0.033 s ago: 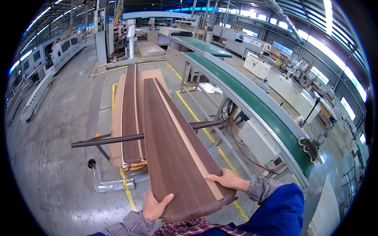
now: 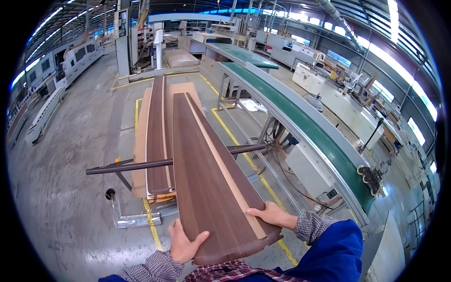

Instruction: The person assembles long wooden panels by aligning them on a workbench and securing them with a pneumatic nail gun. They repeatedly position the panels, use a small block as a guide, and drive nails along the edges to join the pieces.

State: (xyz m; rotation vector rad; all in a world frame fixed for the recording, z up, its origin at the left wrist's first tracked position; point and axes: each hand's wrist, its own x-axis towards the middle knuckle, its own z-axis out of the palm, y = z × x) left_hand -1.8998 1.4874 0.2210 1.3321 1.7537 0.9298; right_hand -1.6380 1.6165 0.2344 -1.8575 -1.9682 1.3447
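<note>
A: At the near end of the long dark wood panel (image 2: 206, 178), both hands are placed. Grip status?

B: Left hand (image 2: 184, 243) is set against the near left corner, palm against the edge, thumb laid on the top face, fingers wrapped under and hidden. Right hand (image 2: 272, 216) is laid flat along the near right edge, fingers extended over the pale edge strip (image 2: 225, 169), thumb out of sight. Board is clamped between the two hands, neither one closed into a fist.

A: Arm pose?

B: Both forearms are brought in from the lower edge, checked sleeves visible, left wrist bent inward, right forearm angled in from the right over a blue garment (image 2: 333, 254).

A: Panel position?

B: It is held lengthwise away from the body, tilted, crossing over a dark horizontal steel bar (image 2: 136, 166). Contact with the bar cannot be told. Just to its left a stack of similar panels (image 2: 155, 141) is lying on the concrete floor (image 2: 70, 188). A green conveyor (image 2: 300, 122) is run along the right side, well apart.
</note>
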